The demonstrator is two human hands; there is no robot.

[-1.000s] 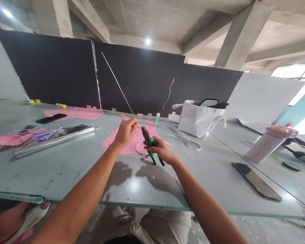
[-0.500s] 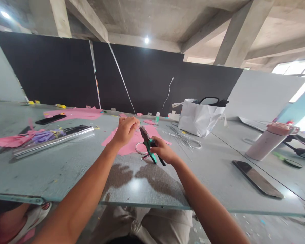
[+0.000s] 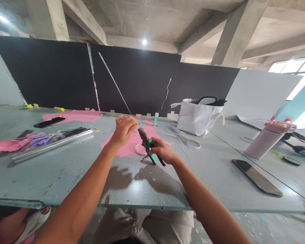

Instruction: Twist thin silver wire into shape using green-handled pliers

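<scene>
A: What could go wrong from here?

B: Starting at the left, the long wire [image 3: 115,81] leans far out of the left hand [image 3: 124,131], its upper tip in front of the black panel [image 3: 142,74]. I'd say it could whip round if the fingers slackened or the wire were bent sharply.

A: And further right?

B: The nose of the pliers [image 3: 147,145] is just beside the left fingertips. Squeezed this near, they could pinch skin, and a crooked bite might let the wire slip.

A: So both hands are full?

B: Yes. The left looks closed round the wire's lower part, and the right hand [image 3: 162,149] grips the pliers, their handles spread. Whether the nose touches the wire I can't tell.

A: Where does the wire lie, then, relative to the hands?

B: It rises from the left hand, slanting up and leftward, away from the right. Both hands are above the counter [image 3: 66,179], well back from its front edge, with a pink sheet [image 3: 125,149] under them.

A: Anything past the right hand?

B: Loose wires [image 3: 182,137], towards the back edge by the white bag [image 3: 199,118], then a dark phone [image 3: 256,178] nearer the front right corner.
</scene>
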